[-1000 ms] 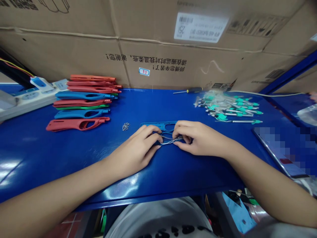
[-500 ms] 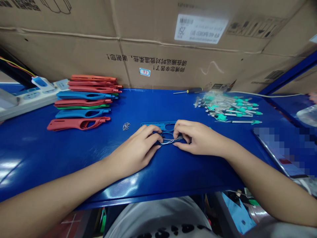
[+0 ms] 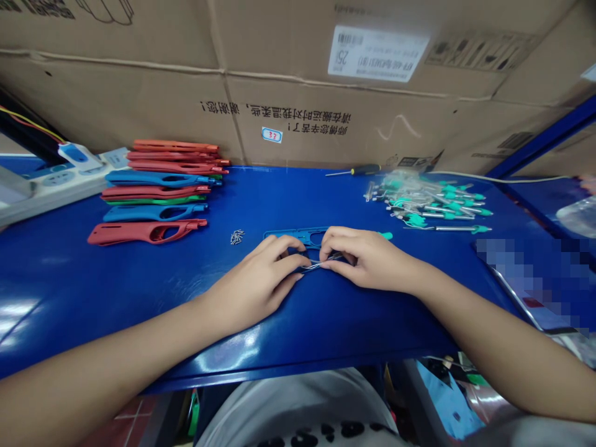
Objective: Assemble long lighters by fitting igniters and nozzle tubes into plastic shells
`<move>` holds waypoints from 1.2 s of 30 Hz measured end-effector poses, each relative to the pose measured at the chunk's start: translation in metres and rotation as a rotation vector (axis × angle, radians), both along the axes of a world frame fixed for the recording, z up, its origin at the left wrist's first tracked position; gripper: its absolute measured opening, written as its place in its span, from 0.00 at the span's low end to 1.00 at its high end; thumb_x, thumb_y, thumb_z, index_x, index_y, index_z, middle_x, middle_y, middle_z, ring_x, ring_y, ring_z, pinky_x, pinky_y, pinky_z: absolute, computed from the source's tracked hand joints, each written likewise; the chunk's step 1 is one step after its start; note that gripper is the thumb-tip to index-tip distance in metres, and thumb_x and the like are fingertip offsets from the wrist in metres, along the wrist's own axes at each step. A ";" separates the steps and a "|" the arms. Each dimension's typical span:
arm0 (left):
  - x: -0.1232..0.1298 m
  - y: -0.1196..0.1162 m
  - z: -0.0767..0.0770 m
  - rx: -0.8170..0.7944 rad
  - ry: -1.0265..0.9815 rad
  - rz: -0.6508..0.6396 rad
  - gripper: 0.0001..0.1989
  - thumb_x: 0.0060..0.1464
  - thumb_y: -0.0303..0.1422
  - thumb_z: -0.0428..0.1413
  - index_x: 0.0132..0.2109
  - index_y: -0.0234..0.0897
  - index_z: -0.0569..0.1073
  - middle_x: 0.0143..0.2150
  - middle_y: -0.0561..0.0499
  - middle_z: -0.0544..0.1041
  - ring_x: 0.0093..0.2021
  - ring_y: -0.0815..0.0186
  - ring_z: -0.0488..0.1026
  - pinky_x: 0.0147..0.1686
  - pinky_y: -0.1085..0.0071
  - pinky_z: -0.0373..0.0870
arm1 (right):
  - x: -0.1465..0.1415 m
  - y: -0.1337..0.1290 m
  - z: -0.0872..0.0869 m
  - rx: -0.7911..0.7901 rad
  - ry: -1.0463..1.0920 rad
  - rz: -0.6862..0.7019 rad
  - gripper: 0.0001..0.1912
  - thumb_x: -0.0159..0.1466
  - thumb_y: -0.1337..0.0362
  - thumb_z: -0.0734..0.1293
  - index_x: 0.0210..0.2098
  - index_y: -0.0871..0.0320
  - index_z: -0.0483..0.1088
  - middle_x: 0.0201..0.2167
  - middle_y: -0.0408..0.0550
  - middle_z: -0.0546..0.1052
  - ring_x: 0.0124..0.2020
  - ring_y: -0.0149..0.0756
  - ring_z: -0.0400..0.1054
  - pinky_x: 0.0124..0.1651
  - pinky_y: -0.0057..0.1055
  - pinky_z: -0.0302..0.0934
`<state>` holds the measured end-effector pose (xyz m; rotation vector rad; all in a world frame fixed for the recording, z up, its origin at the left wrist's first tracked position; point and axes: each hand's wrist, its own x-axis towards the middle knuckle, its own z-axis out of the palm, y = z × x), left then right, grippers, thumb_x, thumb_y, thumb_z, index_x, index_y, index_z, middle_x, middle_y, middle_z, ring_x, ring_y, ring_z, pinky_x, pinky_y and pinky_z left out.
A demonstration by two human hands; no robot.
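Observation:
Both hands meet over a blue lighter casing half on the table, largely covered by my fingers. My left hand (image 3: pixel 272 273) is closed on its left end, fingertips around the casing and the thin wires (image 3: pixel 314 266) on it. With thumb and forefinger together, my right hand (image 3: pixel 363 257) pinches those wires just to the right. A teal tip (image 3: pixel 386 236) shows behind my right hand. Just beyond my fingers lies another blue casing half (image 3: pixel 298 234), inner side up, its right end hidden by my right hand.
Several red, blue, orange and green lighter casings (image 3: pixel 149 232) lie stacked at left, near a power strip (image 3: pixel 60 180). Small screws (image 3: pixel 237 237) are heaped beside the blue casing. A screwdriver (image 3: pixel 365 169) and teal-tipped lighter inserts (image 3: pixel 433 202) lie behind, before a cardboard box (image 3: pixel 288 93).
My right hand has shifted slightly left along the wires, closer to my left fingertips. A teal tip now shows more behind it. My left hand has barely moved.

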<state>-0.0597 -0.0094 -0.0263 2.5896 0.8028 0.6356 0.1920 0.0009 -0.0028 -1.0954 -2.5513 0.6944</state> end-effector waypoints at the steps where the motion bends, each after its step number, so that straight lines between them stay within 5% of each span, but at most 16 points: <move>1: 0.000 0.000 0.000 0.002 0.003 0.000 0.12 0.67 0.28 0.51 0.54 0.39 0.74 0.55 0.41 0.71 0.56 0.54 0.69 0.56 0.52 0.71 | -0.001 0.000 -0.001 -0.009 0.012 -0.007 0.03 0.68 0.67 0.66 0.40 0.57 0.72 0.42 0.47 0.75 0.33 0.31 0.65 0.37 0.28 0.57; 25: 0.001 -0.001 0.002 -0.003 0.051 0.023 0.08 0.67 0.27 0.50 0.49 0.33 0.72 0.54 0.41 0.70 0.54 0.56 0.68 0.55 0.55 0.70 | -0.006 -0.002 -0.004 0.029 -0.016 -0.032 0.04 0.70 0.65 0.64 0.40 0.56 0.71 0.42 0.47 0.75 0.40 0.35 0.69 0.40 0.30 0.58; 36: -0.002 -0.001 0.002 0.188 0.107 0.030 0.11 0.68 0.31 0.51 0.50 0.34 0.76 0.52 0.41 0.73 0.50 0.55 0.74 0.49 0.57 0.76 | -0.006 -0.001 -0.007 0.085 -0.032 -0.085 0.05 0.70 0.64 0.65 0.37 0.57 0.70 0.39 0.46 0.75 0.35 0.33 0.67 0.35 0.28 0.54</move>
